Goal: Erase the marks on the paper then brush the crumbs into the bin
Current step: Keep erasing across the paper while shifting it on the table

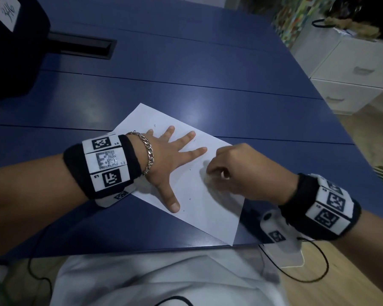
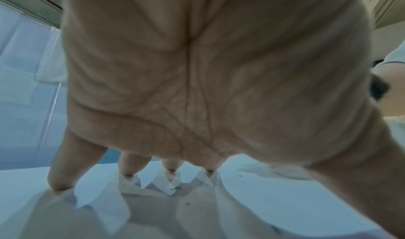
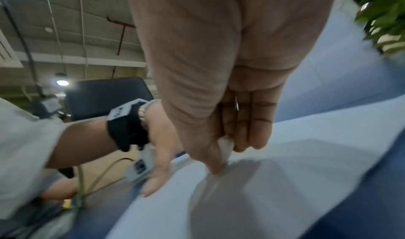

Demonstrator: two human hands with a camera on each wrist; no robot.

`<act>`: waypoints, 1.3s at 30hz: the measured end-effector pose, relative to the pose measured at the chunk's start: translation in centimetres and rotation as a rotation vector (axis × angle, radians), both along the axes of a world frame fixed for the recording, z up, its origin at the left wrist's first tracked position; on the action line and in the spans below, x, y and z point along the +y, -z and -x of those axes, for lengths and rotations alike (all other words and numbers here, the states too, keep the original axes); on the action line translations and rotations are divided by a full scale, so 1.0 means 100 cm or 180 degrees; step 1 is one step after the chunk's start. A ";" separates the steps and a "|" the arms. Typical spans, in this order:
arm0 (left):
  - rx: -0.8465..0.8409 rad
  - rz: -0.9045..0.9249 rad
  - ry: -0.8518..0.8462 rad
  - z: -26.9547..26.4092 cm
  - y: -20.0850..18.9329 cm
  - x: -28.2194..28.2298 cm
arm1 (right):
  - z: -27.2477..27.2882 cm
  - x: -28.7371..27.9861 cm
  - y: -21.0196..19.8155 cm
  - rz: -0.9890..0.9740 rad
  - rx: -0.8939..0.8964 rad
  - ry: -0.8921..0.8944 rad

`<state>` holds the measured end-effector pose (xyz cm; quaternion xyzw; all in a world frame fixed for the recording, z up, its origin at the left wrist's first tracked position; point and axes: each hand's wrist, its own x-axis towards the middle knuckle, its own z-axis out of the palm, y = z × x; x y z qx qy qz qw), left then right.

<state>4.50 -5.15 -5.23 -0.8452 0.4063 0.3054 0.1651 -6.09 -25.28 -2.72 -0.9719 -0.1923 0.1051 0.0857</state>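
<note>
A white sheet of paper lies skewed near the front edge of the blue table, with small dark marks scattered over it. My left hand lies flat on the sheet with fingers spread, pressing it down; in the left wrist view the fingertips touch the paper. My right hand pinches a small white eraser between thumb and fingers, its tip down on the paper just right of the left hand. In the head view the eraser is mostly hidden and blurred.
A black bin or chair back with a white label stands at the far left. A dark cable slot is set into the table. White drawers stand at the right. A black cable hangs below the table's front edge.
</note>
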 end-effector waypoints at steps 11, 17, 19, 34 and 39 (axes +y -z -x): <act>0.0013 -0.0031 -0.0015 0.001 -0.002 0.001 | 0.004 -0.001 0.004 -0.0065 -0.0103 0.0231; 0.0056 0.0011 -0.0030 0.001 -0.002 0.002 | 0.038 0.031 0.005 -0.0235 0.0084 -0.0186; 0.0074 0.0092 -0.0016 0.000 0.000 0.004 | 0.038 0.026 0.002 -0.0367 0.0105 -0.0148; 0.0129 0.0140 -0.0456 -0.025 -0.038 0.071 | 0.066 -0.048 -0.005 -0.1314 -0.0383 0.1690; 0.0064 0.0099 -0.0109 -0.010 -0.016 0.051 | 0.062 -0.031 0.017 -0.0347 -0.0380 0.1012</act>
